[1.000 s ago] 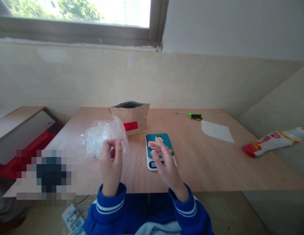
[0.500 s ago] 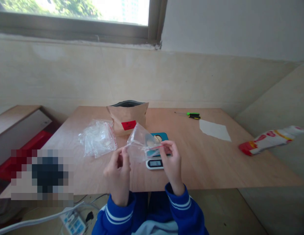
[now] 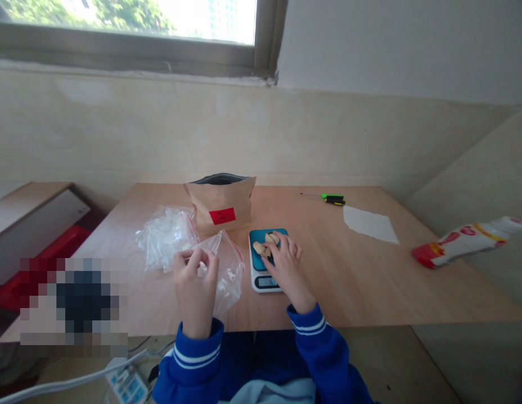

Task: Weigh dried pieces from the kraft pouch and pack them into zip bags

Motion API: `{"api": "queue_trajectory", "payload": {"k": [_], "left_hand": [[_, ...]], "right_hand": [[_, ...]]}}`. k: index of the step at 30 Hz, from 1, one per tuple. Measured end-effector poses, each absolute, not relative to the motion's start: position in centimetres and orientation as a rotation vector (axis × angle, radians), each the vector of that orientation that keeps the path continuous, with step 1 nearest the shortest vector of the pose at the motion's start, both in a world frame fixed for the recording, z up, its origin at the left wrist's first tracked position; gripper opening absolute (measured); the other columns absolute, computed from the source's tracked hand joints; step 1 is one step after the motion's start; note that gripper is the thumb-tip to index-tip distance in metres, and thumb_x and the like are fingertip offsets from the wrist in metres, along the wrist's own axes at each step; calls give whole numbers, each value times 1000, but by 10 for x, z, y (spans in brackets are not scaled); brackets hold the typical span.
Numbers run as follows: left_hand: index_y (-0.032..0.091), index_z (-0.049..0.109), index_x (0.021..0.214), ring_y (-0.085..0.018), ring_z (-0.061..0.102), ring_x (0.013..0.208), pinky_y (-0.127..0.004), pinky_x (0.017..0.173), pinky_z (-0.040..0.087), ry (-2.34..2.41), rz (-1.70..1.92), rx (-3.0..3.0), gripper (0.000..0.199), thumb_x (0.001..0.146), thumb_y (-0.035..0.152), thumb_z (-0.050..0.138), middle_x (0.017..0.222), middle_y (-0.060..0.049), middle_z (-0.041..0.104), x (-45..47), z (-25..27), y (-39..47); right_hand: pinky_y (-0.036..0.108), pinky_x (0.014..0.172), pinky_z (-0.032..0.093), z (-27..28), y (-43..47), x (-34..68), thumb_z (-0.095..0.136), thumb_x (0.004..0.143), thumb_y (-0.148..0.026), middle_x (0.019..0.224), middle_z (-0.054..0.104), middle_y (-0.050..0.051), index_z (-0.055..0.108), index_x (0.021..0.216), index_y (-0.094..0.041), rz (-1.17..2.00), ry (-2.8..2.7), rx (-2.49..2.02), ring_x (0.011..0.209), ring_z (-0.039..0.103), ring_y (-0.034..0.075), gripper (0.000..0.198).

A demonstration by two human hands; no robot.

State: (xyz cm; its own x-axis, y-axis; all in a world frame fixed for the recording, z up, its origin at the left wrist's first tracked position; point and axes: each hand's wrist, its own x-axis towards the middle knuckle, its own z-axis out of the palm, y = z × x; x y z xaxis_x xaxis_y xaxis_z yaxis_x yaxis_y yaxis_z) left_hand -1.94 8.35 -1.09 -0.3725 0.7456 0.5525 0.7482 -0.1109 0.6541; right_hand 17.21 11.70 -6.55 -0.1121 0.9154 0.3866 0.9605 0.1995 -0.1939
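Note:
My left hand (image 3: 197, 286) pinches a clear zip-lock bag (image 3: 229, 272) by its edge; the bag hangs to the right, its red-lined mouth facing the scale. A small digital scale (image 3: 267, 283) with a white body and blue platform lies on the table, its display lit. On the platform rest several pale tan pieces (image 3: 259, 247) that look like dried slices. Over them is my right hand (image 3: 288, 266), thumb and fingers apart around the pieces, partly covering them and the platform's right side. Whether the fingertips touch them is hard to see.
Behind the scale stands an open brown paper pouch (image 3: 223, 205) with a red label. A heap of clear bags (image 3: 166, 238) lies to the left. Farther right are screwdrivers (image 3: 332, 198), a white paper sheet (image 3: 370, 224) and a red-and-white bottle (image 3: 469, 241) on its side.
My right hand has let go of the bag and moved onto the scale, around the tan pieces. My left hand has drawn the bag left and down, uncovering the scale.

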Motion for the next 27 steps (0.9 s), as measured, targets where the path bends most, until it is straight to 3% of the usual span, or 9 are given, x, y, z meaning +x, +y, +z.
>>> {"api": "queue_trajectory", "payload": {"k": [3,8,12,15,19,23,27], "left_hand": [[20,45,60,-17,52,78,-33,76,43,-1987,-1579,-1789,25,83,22,55,79,-2,47,-19,-13,88],[20,48,65,-16,54,77,-32,76,44,-2002,-1673,-1849,20,85,20,54,81,-2,49,-15,-18,95],[19,58,80,-17,57,78,-32,77,46,-2052,-1686,-1888,11,87,22,52,83,-3,54,-7,-21,98],[19,61,90,-18,60,84,-32,78,47,-2073,-1707,-1894,15,91,23,47,90,-5,59,0,-20,96],[19,61,97,-20,62,94,-32,83,47,-2092,-1740,-1865,21,95,28,41,98,-7,64,2,-18,93],[20,61,98,-20,62,95,-33,84,47,-2097,-1743,-1836,23,94,29,41,99,-7,66,-2,-21,93],[19,62,95,-21,63,91,-33,81,47,-2130,-1724,-1801,23,93,31,43,96,-7,67,-4,-23,92]], "right_hand": [[52,94,36,-64,119,170,64,84,-24,129,58,12,67,103,-22,-138,-2021,-1713,117,47,34,20],[48,92,40,-43,117,170,66,82,-29,115,65,9,67,100,-23,35,-1726,-1553,109,53,29,19],[38,86,48,-16,106,158,62,86,-35,107,63,8,63,105,-22,339,-1482,-1323,101,58,22,24],[38,90,48,-5,95,140,63,86,-38,109,59,7,66,105,-24,449,-1522,-1300,105,57,21,24],[41,99,44,-4,92,137,54,92,-40,115,57,8,68,105,-27,428,-1638,-1280,113,54,22,23],[41,94,45,-24,114,167,42,97,-37,112,60,10,65,106,-23,312,-1578,-1366,111,55,24,28],[45,88,42,-55,141,192,50,92,-37,111,63,14,64,111,-19,70,-1752,-1721,103,53,30,30]]}}
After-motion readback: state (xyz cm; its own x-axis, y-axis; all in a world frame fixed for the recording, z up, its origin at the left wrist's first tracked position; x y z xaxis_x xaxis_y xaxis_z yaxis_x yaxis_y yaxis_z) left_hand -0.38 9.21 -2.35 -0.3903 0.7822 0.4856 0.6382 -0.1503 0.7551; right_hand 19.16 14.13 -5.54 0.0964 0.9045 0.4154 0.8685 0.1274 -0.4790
